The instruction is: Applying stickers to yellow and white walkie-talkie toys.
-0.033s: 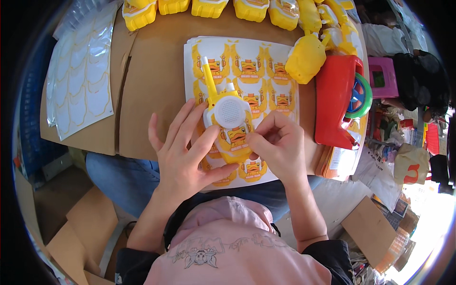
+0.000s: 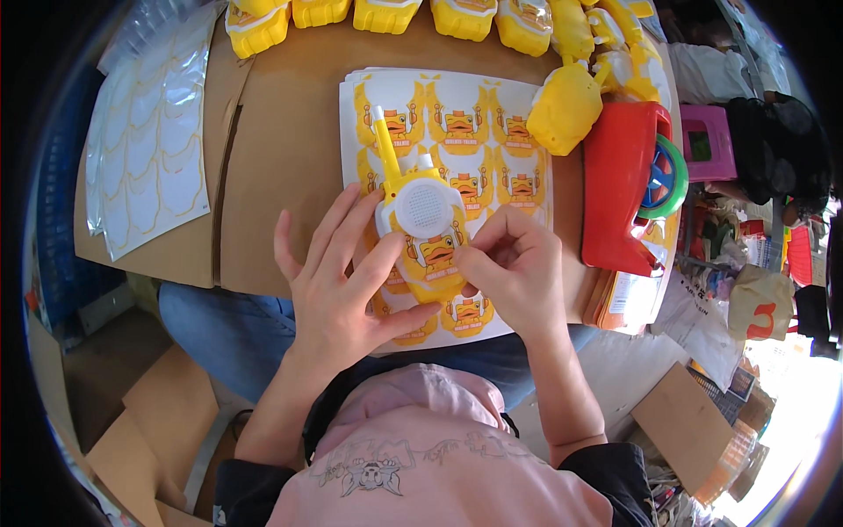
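Note:
A yellow toy walkie-talkie (image 2: 386, 149) with a white round speaker grille (image 2: 425, 210) lies face up on a stack of sticker sheets (image 2: 536, 198). On its lower front is a yellow duck sticker (image 2: 436, 255). My left hand (image 2: 338, 285) curves around the toy's left side, its fingers spread, fingertips at the left edge and the thumb by the bottom end. My right hand (image 2: 518, 268) is closed in a pinch at the sticker's right edge. Its thumb and forefinger hide that edge and part of the toy's side.
Several yellow toy bodies (image 2: 386, 13) line the far edge, with more heaped (image 2: 566, 105) at the far right. A red tape dispenser (image 2: 619, 184) with a green-rimmed roll stands to the right. Used sticker backing sheets (image 2: 162, 145) lie on the left. An open cardboard box (image 2: 171, 417) sits below left.

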`<state>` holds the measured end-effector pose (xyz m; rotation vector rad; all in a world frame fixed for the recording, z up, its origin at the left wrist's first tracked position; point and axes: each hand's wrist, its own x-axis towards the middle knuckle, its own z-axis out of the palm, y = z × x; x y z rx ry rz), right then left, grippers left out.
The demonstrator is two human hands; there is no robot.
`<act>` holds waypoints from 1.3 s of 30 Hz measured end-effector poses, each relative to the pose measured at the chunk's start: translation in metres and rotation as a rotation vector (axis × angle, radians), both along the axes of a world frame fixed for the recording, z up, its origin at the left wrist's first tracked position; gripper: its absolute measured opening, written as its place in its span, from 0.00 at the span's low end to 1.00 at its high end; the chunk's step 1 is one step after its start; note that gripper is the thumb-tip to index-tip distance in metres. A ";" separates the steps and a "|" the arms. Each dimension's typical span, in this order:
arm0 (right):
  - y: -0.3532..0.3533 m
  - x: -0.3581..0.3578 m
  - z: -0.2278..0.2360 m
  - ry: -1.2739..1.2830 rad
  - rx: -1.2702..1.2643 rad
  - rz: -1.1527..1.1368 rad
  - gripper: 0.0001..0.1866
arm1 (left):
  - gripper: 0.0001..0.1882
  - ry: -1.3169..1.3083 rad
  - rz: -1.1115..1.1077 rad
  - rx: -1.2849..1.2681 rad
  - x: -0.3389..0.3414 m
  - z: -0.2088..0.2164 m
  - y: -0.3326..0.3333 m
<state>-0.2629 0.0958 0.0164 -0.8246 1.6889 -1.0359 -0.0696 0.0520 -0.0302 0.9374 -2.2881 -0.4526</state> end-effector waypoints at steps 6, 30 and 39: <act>0.001 0.000 0.000 0.005 -0.005 0.004 0.08 | 0.40 -0.001 0.001 -0.003 -0.001 -0.001 0.001; -0.004 -0.001 -0.003 -0.044 0.050 -0.017 0.08 | 0.34 0.045 0.022 0.017 -0.003 -0.004 0.002; -0.001 0.000 -0.004 -0.038 0.028 -0.004 0.09 | 0.31 -0.012 0.004 0.075 -0.004 0.000 0.005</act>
